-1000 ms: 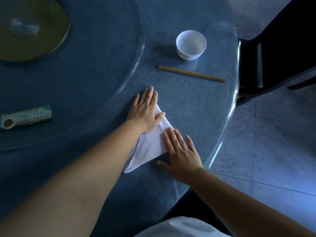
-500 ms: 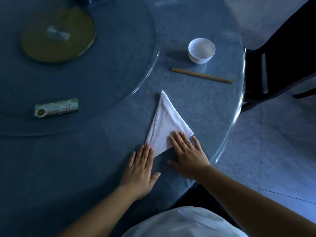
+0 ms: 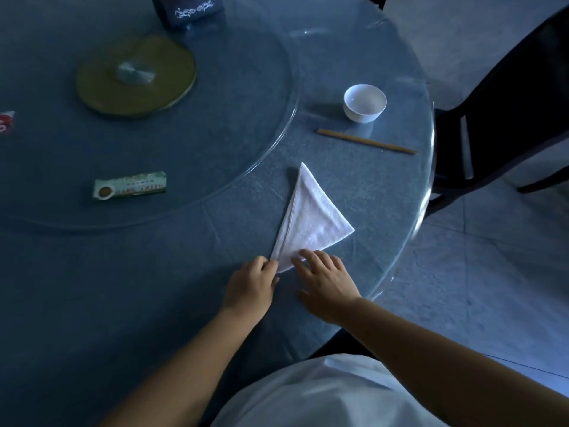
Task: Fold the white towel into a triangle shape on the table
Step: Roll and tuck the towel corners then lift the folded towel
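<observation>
The towel (image 3: 311,223) lies flat on the table (image 3: 184,288), near its 5 o'clock edge. Both hands touch its near corner, the left hand (image 3: 251,285) at 7 o'clock of it, the right hand (image 3: 326,280) at 5. Chopsticks (image 3: 366,142) lie beyond at 1 o'clock, a bowl (image 3: 364,103) just behind them. A packet (image 3: 130,184) lies at 9 o'clock on the turntable (image 3: 246,87).

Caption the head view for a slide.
Both hands, left and right, pinch the near corner of the triangle-folded white towel.

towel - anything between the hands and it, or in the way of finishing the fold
Nothing visible. Both the left hand and right hand already touch the near corner of the white towel. The chopsticks and bowl lie farther back, apart from it.
</observation>
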